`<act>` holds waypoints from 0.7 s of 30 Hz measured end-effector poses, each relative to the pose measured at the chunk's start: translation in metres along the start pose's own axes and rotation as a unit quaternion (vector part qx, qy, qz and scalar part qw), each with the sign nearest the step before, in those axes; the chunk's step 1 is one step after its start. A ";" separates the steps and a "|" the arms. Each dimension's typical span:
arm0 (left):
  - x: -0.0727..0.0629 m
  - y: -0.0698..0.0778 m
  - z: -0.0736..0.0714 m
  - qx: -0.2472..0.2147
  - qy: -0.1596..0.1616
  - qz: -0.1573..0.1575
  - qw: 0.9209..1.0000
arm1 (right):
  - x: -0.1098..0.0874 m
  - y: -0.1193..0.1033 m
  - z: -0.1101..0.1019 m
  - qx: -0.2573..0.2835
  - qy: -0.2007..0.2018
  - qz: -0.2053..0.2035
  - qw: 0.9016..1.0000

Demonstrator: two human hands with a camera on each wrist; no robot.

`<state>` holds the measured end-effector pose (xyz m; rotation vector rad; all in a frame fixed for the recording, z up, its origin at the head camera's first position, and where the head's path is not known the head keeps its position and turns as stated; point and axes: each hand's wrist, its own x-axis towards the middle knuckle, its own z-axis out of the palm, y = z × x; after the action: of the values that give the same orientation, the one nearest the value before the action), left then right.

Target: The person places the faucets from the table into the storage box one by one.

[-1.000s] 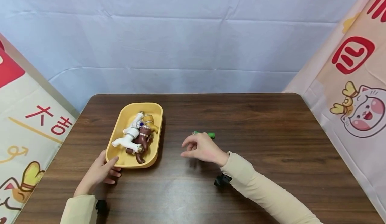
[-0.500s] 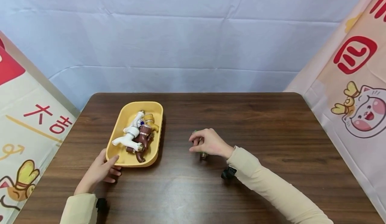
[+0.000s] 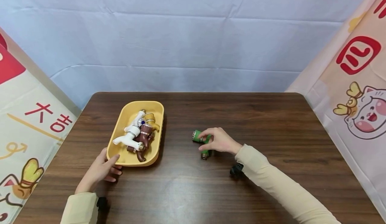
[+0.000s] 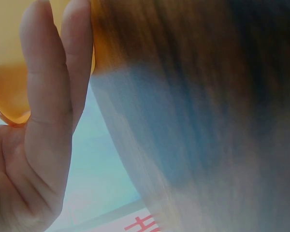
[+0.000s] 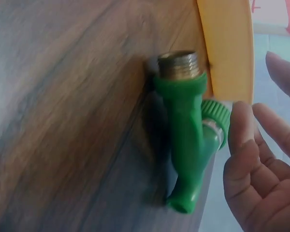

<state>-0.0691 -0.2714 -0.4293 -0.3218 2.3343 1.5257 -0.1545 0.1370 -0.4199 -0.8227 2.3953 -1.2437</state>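
Observation:
A green plastic faucet with a brass threaded end lies on the dark table, partly covered in the head view by my right hand. That hand hovers just over it, fingers loosely bent. In the right wrist view the whole green faucet shows, with a gap between it and the hand. At the left, my left hand holds the near-left corner of a yellow tray, its thumb over the rim and other fingers outside. Inside lie white faucets, a brown faucet and a yellow faucet.
The wooden table extends right and forward of the hands. Behind it hangs a pale blue cloth. Printed cloths with cartoon figures flank both sides.
The green faucet has been turned, its brass end now toward the near side. My right hand has drawn rightward, uncovering more of it. The left hand stays at the tray.

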 end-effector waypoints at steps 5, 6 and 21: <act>0.000 -0.001 0.000 0.001 0.000 -0.001 1.000 | 0.000 0.008 -0.005 -0.024 0.004 0.002 1.000; 0.000 -0.001 0.000 0.001 0.001 -0.001 1.000 | 0.000 0.008 -0.006 -0.028 0.005 0.003 1.000; 0.000 -0.001 0.000 0.001 0.002 -0.005 1.000 | 0.008 0.024 -0.015 -0.107 0.020 0.006 0.994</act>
<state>-0.0689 -0.2722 -0.4298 -0.3364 2.3345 1.5186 -0.1770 0.1526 -0.4311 -0.8478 2.5940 -1.0197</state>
